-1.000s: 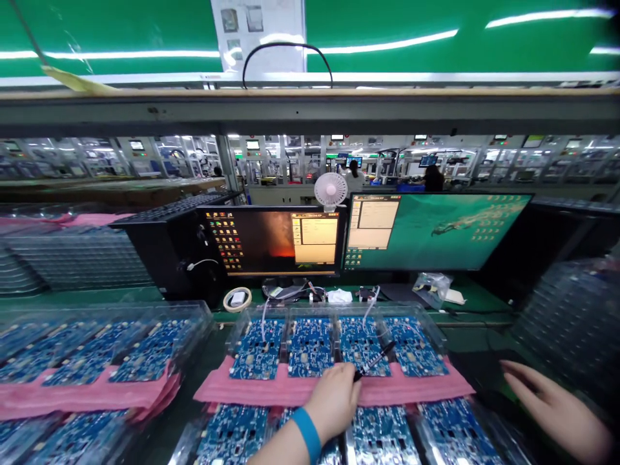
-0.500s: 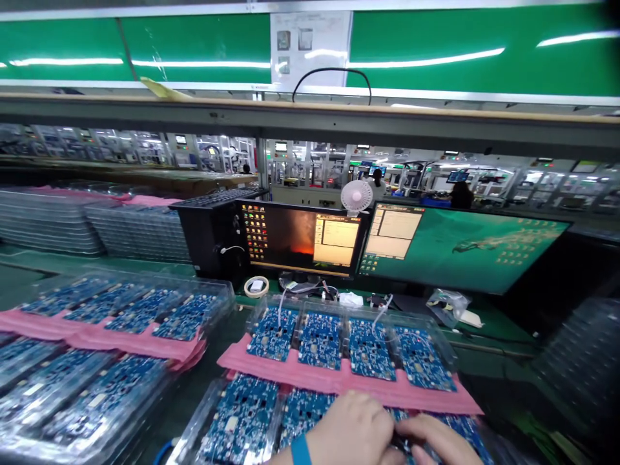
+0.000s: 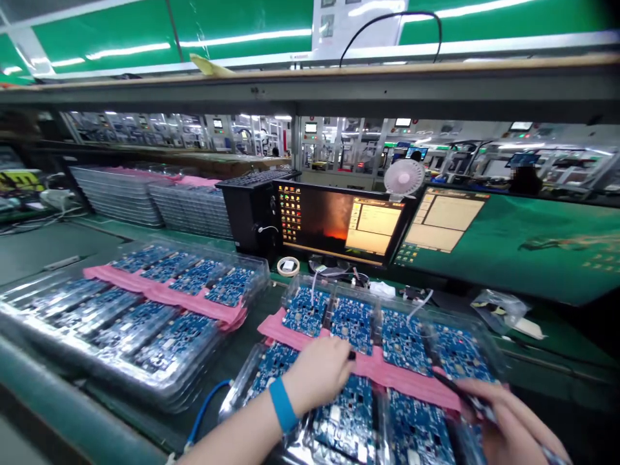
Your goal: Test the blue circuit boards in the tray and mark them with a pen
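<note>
My left hand (image 3: 322, 371), with a blue wrist strap (image 3: 282, 405), is closed over the pink foam strip (image 3: 397, 378) that crosses the clear tray in front of me. A small black end shows at its fingertips; the rest of what it holds is hidden. At the right side of that tray, my right hand (image 3: 508, 416) grips a slim black pen-like tool (image 3: 448, 382), its tip pointing left over the boards. Blue circuit boards (image 3: 402, 332) lie in rows in the tray, above and below the foam. White cables lead onto some of the upper boards.
A second clear tray (image 3: 167, 394) of blue boards stands at left. Behind are stacked trays (image 3: 194, 210), a black computer case (image 3: 249, 216), two monitors (image 3: 339, 223), a small fan (image 3: 403, 177), a tape roll (image 3: 288, 266) and a plastic bag (image 3: 498, 307). A blue cord (image 3: 206, 410) runs beside the near tray.
My view has turned left and down. My hands, close together before at the tray's lower boards, are now apart: the left over the foam strip, the right at the tray's right side.
</note>
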Action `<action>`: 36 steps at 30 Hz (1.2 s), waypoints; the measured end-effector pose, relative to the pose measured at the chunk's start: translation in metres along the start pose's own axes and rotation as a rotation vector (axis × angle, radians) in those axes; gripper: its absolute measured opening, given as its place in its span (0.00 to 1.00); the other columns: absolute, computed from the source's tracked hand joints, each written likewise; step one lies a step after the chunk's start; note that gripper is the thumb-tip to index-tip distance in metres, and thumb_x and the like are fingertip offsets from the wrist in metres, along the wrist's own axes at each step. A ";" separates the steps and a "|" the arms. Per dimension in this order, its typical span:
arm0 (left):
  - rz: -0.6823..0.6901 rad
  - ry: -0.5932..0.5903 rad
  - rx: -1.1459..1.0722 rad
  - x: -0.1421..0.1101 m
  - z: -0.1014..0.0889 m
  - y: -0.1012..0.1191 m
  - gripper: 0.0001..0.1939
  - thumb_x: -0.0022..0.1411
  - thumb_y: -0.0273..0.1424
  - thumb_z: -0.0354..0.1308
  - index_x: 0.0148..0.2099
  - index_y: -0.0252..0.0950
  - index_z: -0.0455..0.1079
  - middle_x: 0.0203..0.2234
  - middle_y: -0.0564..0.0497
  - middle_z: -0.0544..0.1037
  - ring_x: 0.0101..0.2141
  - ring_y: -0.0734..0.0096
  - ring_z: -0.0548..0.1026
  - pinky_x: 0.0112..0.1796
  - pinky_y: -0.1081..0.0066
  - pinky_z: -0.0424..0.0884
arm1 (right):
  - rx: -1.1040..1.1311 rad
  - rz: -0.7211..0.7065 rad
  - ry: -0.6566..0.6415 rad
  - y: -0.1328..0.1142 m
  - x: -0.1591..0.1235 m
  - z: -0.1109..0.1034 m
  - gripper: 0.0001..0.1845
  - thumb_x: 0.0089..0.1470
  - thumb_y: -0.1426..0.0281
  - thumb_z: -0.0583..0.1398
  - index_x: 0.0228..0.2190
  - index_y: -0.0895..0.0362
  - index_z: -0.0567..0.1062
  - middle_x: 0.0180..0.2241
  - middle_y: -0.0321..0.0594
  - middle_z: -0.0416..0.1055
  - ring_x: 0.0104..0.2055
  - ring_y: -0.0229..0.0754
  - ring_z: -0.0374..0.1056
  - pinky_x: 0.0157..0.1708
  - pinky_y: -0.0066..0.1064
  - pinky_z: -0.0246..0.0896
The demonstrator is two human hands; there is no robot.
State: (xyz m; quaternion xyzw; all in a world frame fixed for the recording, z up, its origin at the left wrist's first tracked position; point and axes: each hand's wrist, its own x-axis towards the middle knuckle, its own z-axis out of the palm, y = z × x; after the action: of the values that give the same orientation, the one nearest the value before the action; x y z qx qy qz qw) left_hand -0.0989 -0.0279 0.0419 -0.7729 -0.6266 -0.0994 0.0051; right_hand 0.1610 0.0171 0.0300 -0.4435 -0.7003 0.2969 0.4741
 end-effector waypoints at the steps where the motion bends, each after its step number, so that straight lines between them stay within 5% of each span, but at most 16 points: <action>1: -0.051 -0.023 0.014 -0.001 0.001 -0.014 0.09 0.60 0.32 0.43 0.36 0.34 0.62 0.30 0.47 0.71 0.33 0.62 0.69 0.34 0.65 0.65 | 0.001 0.080 -0.090 0.001 0.012 0.012 0.16 0.51 0.60 0.53 0.31 0.58 0.73 0.29 0.42 0.68 0.34 0.46 0.65 0.31 0.28 0.62; 5: -0.105 -0.077 0.006 -0.006 0.021 -0.056 0.09 0.60 0.28 0.43 0.35 0.32 0.63 0.31 0.45 0.71 0.34 0.62 0.69 0.36 0.64 0.65 | 0.174 0.259 -0.345 -0.010 0.054 0.091 0.15 0.49 0.61 0.50 0.33 0.58 0.68 0.21 0.36 0.65 0.22 0.38 0.60 0.20 0.25 0.56; 10: -0.101 -0.095 -0.035 -0.006 0.040 -0.067 0.08 0.59 0.28 0.45 0.37 0.31 0.64 0.34 0.44 0.72 0.38 0.63 0.69 0.40 0.66 0.64 | 0.220 0.172 -0.491 -0.025 0.069 0.194 0.10 0.45 0.64 0.53 0.26 0.57 0.70 0.26 0.35 0.67 0.31 0.39 0.63 0.30 0.25 0.58; 15: -0.097 -0.087 -0.074 -0.006 0.044 -0.066 0.12 0.57 0.25 0.46 0.44 0.30 0.63 0.40 0.42 0.71 0.42 0.62 0.67 0.44 0.65 0.61 | 0.279 0.170 -0.572 -0.010 0.071 0.246 0.12 0.45 0.63 0.54 0.27 0.57 0.72 0.28 0.35 0.69 0.32 0.39 0.64 0.34 0.26 0.59; 20: -0.108 -0.074 -0.100 -0.006 0.048 -0.068 0.11 0.58 0.27 0.45 0.41 0.30 0.64 0.38 0.42 0.71 0.43 0.61 0.67 0.45 0.63 0.60 | 0.250 0.258 -0.534 0.003 0.071 0.255 0.17 0.49 0.61 0.49 0.29 0.58 0.72 0.23 0.35 0.68 0.25 0.39 0.64 0.26 0.26 0.59; 28: -0.113 -0.065 -0.118 -0.006 0.048 -0.068 0.13 0.57 0.26 0.46 0.45 0.30 0.63 0.41 0.43 0.70 0.44 0.62 0.66 0.45 0.64 0.60 | 0.208 0.201 -0.531 0.000 0.070 0.255 0.13 0.48 0.63 0.51 0.24 0.56 0.72 0.23 0.32 0.67 0.28 0.38 0.64 0.30 0.26 0.57; 36: -0.159 -0.047 -0.120 -0.006 0.043 -0.066 0.07 0.58 0.29 0.47 0.35 0.32 0.65 0.35 0.44 0.71 0.39 0.61 0.68 0.42 0.64 0.62 | 0.262 0.212 -0.454 -0.026 0.081 0.211 0.12 0.46 0.64 0.52 0.24 0.57 0.71 0.21 0.34 0.66 0.27 0.39 0.62 0.26 0.25 0.54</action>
State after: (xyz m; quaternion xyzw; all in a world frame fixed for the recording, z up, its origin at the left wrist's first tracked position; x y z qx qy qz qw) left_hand -0.1579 -0.0140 -0.0091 -0.7217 -0.6789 -0.1188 -0.0639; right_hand -0.0559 0.0802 0.0050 -0.3713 -0.6940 0.5245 0.3248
